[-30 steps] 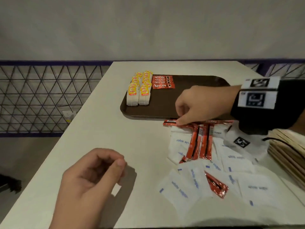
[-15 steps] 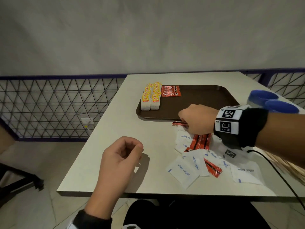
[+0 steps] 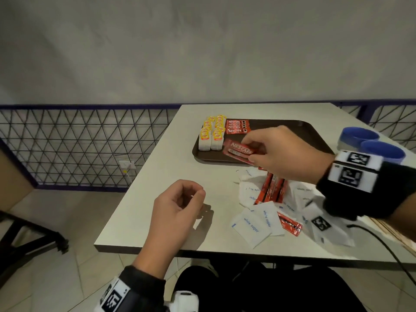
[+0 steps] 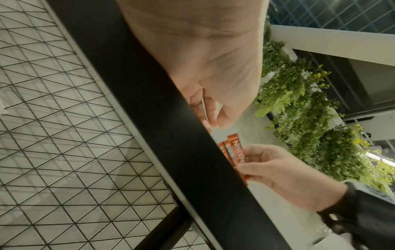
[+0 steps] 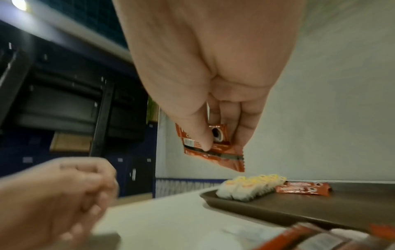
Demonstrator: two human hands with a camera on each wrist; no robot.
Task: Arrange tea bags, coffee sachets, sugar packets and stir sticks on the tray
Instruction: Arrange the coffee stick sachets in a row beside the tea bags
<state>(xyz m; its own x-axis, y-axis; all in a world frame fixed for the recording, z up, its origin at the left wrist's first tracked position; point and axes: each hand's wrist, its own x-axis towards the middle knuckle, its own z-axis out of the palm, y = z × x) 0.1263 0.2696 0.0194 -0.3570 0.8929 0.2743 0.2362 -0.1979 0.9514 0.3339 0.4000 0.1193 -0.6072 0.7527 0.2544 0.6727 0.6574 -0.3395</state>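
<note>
A dark brown tray [image 3: 281,131] lies at the table's far side. At its left end stand two rows of yellow-tagged tea bags [image 3: 211,136], with a stack of red coffee sachets [image 3: 237,126] beside them. My right hand [image 3: 251,149] pinches a few more red coffee sachets [image 3: 239,150] just above the tray's near left part, thumb on top [image 5: 203,145]. Loose coffee sachets [image 3: 271,188] and white sugar packets [image 3: 252,224] are scattered in front of the tray. Wooden stir sticks [image 3: 403,240] lie at the right edge. My left hand [image 3: 195,195] hovers loosely curled over the near table, holding nothing I can make out.
Two blue cups [image 3: 371,143] stand right of the tray. A black cable [image 3: 382,242] runs from my right wristband over the table's front right. A wire-mesh railing [image 3: 78,149] lines the left side beyond the table edge.
My right hand has picked coffee sachets off the table by the tray's front rim and carried them up over the tray. The left hand stays curled in place; the view has pulled back.
</note>
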